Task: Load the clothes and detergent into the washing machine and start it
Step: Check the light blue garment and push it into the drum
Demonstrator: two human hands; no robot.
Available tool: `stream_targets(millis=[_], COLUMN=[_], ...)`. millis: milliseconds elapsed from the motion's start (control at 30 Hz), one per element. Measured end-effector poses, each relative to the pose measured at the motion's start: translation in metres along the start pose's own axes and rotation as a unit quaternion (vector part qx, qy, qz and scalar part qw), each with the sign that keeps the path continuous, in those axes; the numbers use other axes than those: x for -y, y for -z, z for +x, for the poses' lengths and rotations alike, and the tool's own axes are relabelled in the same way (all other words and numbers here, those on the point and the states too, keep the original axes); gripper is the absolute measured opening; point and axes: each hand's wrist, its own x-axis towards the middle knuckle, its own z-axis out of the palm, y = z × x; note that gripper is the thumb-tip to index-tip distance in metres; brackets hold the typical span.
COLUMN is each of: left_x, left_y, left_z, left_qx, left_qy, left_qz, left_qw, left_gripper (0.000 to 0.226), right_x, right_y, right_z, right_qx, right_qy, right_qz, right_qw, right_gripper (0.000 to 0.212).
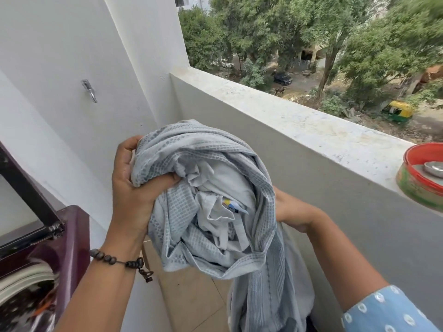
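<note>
Pale balcony ledge (299, 125), red-rimmed tin (417, 185) resting on its right end

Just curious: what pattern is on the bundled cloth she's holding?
Pale blue-grey cloth bundle, woven with small darker squares; head view.

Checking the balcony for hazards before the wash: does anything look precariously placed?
Yes: the red-rimmed tin on the parapet ledge overhangs the ledge's inner edge, so it may fall. Both hands grip the bundled clothes securely.

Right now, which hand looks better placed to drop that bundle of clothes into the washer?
Probably the left hand: it grips the grey bundle on the side nearest the open washing machine; the right hand is behind it, by the parapet.
</note>
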Motion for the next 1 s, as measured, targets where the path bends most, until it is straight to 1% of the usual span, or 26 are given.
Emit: stream_targets(millis=[100, 200, 400, 500, 600, 667, 700, 733, 800, 833, 900, 967, 1000], left_x=[0.002, 0.004, 0.005, 0.007, 0.016, 0.023, 0.025, 0.027, 0.029, 0.028, 0.03, 0.033, 0.035], left_y=[0.002, 0.008, 0.024, 0.032, 0.035, 0.033, 0.03, 0.027, 0.019, 0.015, 0.01, 0.011, 0.013], left_z=[-0.002, -0.002, 0.004, 0.007, 0.007, 0.005, 0.004, 0.004, 0.005, 0.005, 0.005, 0.004, 0.005], left_qx=[-0.032, -0.042, -0.022, -0.018, -0.03, -0.055, -0.073, -0.094, -0.139, -0.161, -0.202, -0.225, -0.226], left_qy=[0.015, 0.031, 0.02, 0.02, 0.035, 0.057, 0.07, 0.08, 0.093, 0.096, 0.096, 0.105, 0.112], left_qz=[-0.02, -0.023, 0.021, 0.043, 0.053, 0.035, 0.02, 0.005, -0.03, -0.049, -0.087, -0.131, -0.155], left_qw=[0.999, 0.998, 0.999, 0.999, 0.998, 0.996, 0.995, 0.992, 0.985, 0.981, 0.971, 0.96, 0.955], left_gripper=[0.063, 0.071, 0.061, 0.06, 0.062, 0.066, 0.069, 0.071, 0.068, 0.065, 0.06, 0.056, 0.059], right_x=[0.011, 0.023, 0.043, 0.049, 0.052, 0.052, 0.052, 0.052, 0.05, 0.048, 0.042, 0.032, 0.026], right_y=[-0.008, -0.009, 0.008, 0.018, 0.023, 0.019, 0.016, 0.011, 0.001, -0.003, -0.009, -0.01, -0.011], right_z=[0.004, 0.005, 0.006, 0.006, 0.004, 0.004, 0.004, 0.004, 0.004, 0.005, 0.004, 0.003, 0.003], right_qx=[-0.029, -0.055, -0.134, -0.189, -0.236, -0.251, -0.242, -0.22, -0.162, -0.138, -0.101, -0.064, -0.051], right_qy=[0.013, 0.037, 0.04, 0.071, 0.1, 0.116, 0.12, 0.121, 0.119, 0.121, 0.138, 0.145, 0.136], right_qz=[0.039, 0.027, -0.069, -0.12, -0.107, -0.079, -0.063, -0.042, 0.002, 0.03, 0.083, 0.1, 0.097], right_qw=[0.999, 0.997, 0.988, 0.972, 0.961, 0.958, 0.961, 0.967, 0.98, 0.983, 0.982, 0.982, 0.985], right_gripper=[0.076, 0.064, 0.054, 0.043, 0.039, 0.041, 0.044, 0.046, 0.049, 0.055, 0.074, 0.096, 0.106])
